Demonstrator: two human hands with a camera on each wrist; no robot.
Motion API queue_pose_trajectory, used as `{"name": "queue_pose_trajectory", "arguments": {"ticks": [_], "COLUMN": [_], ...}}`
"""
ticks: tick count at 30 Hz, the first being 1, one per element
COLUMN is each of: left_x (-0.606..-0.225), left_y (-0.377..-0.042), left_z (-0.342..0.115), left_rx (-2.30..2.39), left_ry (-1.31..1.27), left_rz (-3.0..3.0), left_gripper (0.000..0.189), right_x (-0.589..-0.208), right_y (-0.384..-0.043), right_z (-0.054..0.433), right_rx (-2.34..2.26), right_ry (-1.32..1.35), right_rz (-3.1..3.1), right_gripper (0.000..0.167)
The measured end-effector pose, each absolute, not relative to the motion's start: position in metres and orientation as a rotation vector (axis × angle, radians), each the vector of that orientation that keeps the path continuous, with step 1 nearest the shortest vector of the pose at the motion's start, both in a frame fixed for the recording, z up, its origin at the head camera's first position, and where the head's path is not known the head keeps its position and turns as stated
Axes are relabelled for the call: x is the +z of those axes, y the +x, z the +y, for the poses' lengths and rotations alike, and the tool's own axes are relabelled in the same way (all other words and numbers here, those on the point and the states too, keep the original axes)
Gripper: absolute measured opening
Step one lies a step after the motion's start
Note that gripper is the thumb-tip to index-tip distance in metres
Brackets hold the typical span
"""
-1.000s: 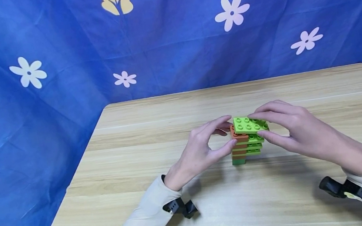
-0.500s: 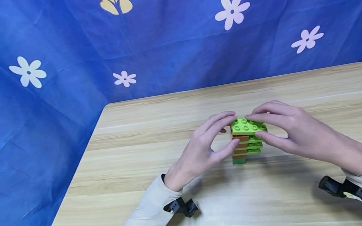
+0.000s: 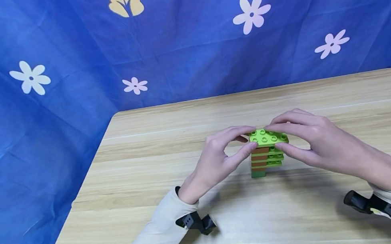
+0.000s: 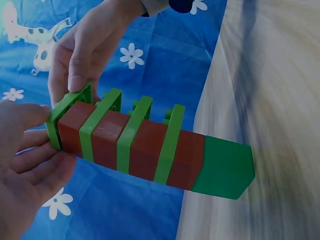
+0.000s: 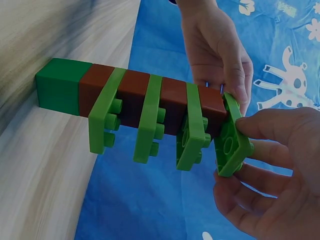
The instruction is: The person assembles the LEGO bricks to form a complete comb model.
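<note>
A stacked tower of toy building bricks stands upright on the table, with a dark green brick (image 4: 222, 167) at its base. Above that, brown bricks (image 5: 168, 102) alternate with light green studded plates (image 5: 149, 125) that jut out to the right. My right hand (image 3: 322, 137) pinches the right end of the topmost light green plate (image 3: 266, 139) between thumb and fingers. At that plate's left end, my left hand (image 3: 217, 155) pinches it too, thumb in front and fingers behind. In the right wrist view the plate lies against the top brown brick, slightly tilted.
The wooden table (image 3: 142, 164) stretches around the tower. Behind it and to the left hangs a blue cloth (image 3: 187, 46) with white flowers. Black wrist cameras (image 3: 201, 222) sit below both wrists, near the tabletop.
The top light green plate has shifted left and now covers the orange-brown brick's studs. My left hand has moved from beside the tower's top onto the plate's left end.
</note>
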State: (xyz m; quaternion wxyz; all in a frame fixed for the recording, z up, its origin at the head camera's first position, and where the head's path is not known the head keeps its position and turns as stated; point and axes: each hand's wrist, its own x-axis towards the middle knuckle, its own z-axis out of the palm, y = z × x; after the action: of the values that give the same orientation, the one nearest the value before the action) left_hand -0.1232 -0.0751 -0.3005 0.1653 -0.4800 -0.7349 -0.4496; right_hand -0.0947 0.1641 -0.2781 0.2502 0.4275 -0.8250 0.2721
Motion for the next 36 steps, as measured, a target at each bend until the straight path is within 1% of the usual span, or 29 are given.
{"name": "queue_pose_trajectory", "arguments": {"ticks": [3, 8, 14, 21, 36], "left_x": [-0.3, -0.301, -0.304, -0.309, -0.316], "left_y": [-0.123, -0.121, -0.119, -0.118, -0.123], "left_z": [-0.075, -0.075, -0.074, -0.074, -0.07], "left_rx": [-1.316, -1.348, -1.358, -1.38, -1.482], "left_ry": [-1.342, -1.309, -1.296, -1.27, -1.215], "left_rz": [-2.122, -2.145, -2.136, -2.131, -2.101], "left_gripper": [0.029, 0.03, 0.028, 0.028, 0.027], "right_x": [-0.28, -0.283, -0.286, -0.289, -0.288], "right_y": [-0.095, -0.094, -0.094, -0.092, -0.097], "right_z": [0.164, 0.166, 0.167, 0.166, 0.17], "right_rx": [0.767, 0.788, 0.774, 0.752, 0.693], "right_ry": [1.178, 1.175, 1.18, 1.175, 1.177], "right_rz": [-2.233, -2.279, -2.26, -2.193, -2.204], "right_gripper": [0.044, 0.031, 0.03, 0.045, 0.051]}}
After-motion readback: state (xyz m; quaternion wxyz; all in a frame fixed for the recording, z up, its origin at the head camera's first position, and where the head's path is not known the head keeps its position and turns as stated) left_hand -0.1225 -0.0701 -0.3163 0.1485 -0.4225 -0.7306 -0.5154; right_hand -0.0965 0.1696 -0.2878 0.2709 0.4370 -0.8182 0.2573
